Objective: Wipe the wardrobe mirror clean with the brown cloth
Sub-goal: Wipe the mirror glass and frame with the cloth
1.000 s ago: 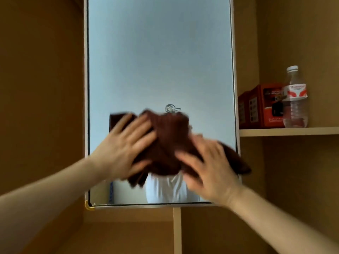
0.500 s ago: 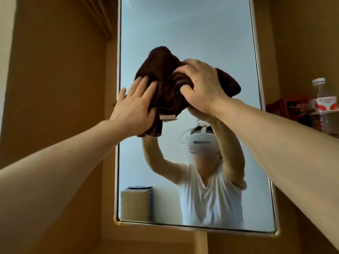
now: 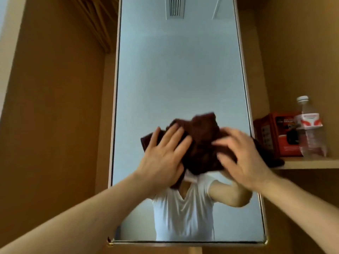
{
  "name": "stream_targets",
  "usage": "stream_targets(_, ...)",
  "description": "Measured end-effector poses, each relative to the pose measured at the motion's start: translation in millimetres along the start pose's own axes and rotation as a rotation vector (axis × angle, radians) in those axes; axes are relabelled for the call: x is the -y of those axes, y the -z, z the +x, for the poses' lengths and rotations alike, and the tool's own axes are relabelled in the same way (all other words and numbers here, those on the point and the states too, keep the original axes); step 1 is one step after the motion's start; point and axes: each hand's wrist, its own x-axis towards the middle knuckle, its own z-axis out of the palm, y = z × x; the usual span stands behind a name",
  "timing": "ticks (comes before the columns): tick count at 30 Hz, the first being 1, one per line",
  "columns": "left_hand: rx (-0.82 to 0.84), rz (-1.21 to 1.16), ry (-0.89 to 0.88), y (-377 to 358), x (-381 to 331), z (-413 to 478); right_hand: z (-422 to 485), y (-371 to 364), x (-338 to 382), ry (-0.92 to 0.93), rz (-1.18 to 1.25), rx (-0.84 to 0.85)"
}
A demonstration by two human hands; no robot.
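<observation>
Cloth (image 3: 201, 136) is bunched against the mirror (image 3: 179, 79), about halfway up. Left hand (image 3: 165, 154) presses it flat, fingers straight. Right hand (image 3: 242, 158) has bent fingers on it, but it's too blurry to tell if it's gripping. Just right of that hand, a shelf (image 3: 311, 163) holds a bottle (image 3: 310, 129) and a red box (image 3: 282, 136).

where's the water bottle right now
In the head view the water bottle stands upright at the far right on the wooden shelf beside the mirror, overlapping the red box to its left.
</observation>
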Motion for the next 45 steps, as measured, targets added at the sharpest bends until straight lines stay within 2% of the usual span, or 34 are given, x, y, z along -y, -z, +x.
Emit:
stream_targets(3, -0.051, 0.04, 0.133, 25, 18, 67, 76, 33, -10, -0.13, -0.221, -0.091)
stream_targets(6, -0.03, 0.009, 0.175, 44, 25, 115, 117, 49, -10, -0.081, -0.491, -0.094)
stream_targets(9, -0.029, -0.089, 0.236, 37, 17, 115, 107, 40, -5, -0.082, -0.439, -0.064)
stream_targets(13, -0.15, -0.183, 0.21, 10, 8, 92, 51, 9, -10, -0.023, -0.391, 0.033)
stream_targets(17, -0.22, -0.087, 0.186, -6, 5, 87, 48, -10, -11, -0.075, -0.339, -0.063)
stream_targets(23, -0.27, -0.056, 0.207, 4, 26, 121, 91, 3, -22, -0.066, -0.46, -0.13)
stream_targets(29, -0.358, -0.061, 0.196, 1, 27, 121, 93, -6, -26, -0.009, -0.462, -0.296)
stream_targets(34, -0.42, -0.045, 0.133, -2, 27, 112, 85, -3, -34, 0.089, -0.456, -0.308)
stream_targets(41, -0.385, -0.06, 0.09, 8, 38, 125, 110, 16, -41, 0.112, -0.382, -0.178)
stream_targets(45, -0.316, -0.037, 0.119, 45, 79, 187, 188, 40, -44, 0.031, -0.346, -0.162)
